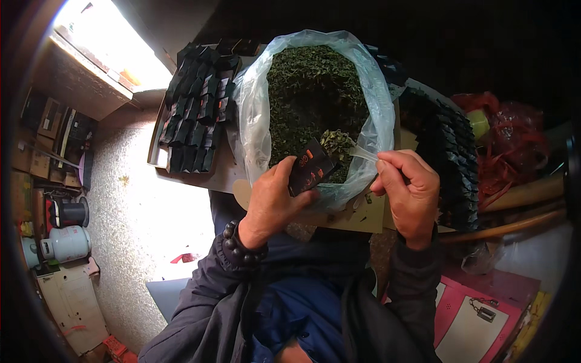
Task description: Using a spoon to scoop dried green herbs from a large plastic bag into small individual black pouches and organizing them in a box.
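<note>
My left hand (277, 199) grips a small black packet (312, 167) with orange markings, tilted over the near part of a large clear plastic bag (256, 109). Dark green dried leaves (313, 72) fill the bag. Between the thumb and fingers of my right hand (404, 190) is the handle of a translucent plastic scoop (363, 153). A heap of leaves lies at the scoop's far end, close beside the packet's upper end. Whether the heap touches the packet, I cannot tell.
Left of the bag, a cardboard tray (156, 136) holds rows of black packets (195, 113). More black packets (454, 149) line the right side. Beyond them lie red plastic bags (517, 131). A gas cylinder (70, 242) stands at far left, and a pink cabinet (481, 313) is at lower right.
</note>
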Demonstrator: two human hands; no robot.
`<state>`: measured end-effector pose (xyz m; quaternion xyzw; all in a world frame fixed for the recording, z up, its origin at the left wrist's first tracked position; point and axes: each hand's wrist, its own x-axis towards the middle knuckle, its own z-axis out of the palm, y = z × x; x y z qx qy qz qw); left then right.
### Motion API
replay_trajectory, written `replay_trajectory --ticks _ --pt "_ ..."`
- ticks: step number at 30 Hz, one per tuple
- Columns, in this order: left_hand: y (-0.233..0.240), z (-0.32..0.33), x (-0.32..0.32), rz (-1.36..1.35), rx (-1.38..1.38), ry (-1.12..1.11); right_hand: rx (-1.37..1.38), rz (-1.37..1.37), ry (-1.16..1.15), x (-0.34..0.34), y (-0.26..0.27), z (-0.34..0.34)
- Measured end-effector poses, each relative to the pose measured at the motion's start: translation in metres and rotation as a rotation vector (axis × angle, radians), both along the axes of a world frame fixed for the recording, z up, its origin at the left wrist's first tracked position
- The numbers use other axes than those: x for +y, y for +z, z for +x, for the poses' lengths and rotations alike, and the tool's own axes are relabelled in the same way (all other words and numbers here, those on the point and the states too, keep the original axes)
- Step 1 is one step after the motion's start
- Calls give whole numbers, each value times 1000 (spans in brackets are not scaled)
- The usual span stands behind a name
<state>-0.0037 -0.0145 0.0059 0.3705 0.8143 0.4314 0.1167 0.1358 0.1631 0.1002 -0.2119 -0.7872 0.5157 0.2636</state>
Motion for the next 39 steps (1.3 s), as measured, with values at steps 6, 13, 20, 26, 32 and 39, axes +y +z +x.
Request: replay_trajectory --ticks 6,13,20,26,32,39 --pt "2 -1 2 -19 -57 -8 25 428 79 -6 -3 0" --pt "1 -2 2 -7 -63 0 42 883 203 -7 -2 2" --pt "-1 -1 -3 47 -26 -4 -153 776 32 6 -27 -11" --pt "2 2 -10 32 -66 -34 -240 746 -50 11 -87 -38" --pt "-1 -2 -13 60 -159 -57 -161 617 -93 21 -118 -59" --pt "-1 -3 -15 26 -236 -53 -200 -215 -109 15 -119 -76"
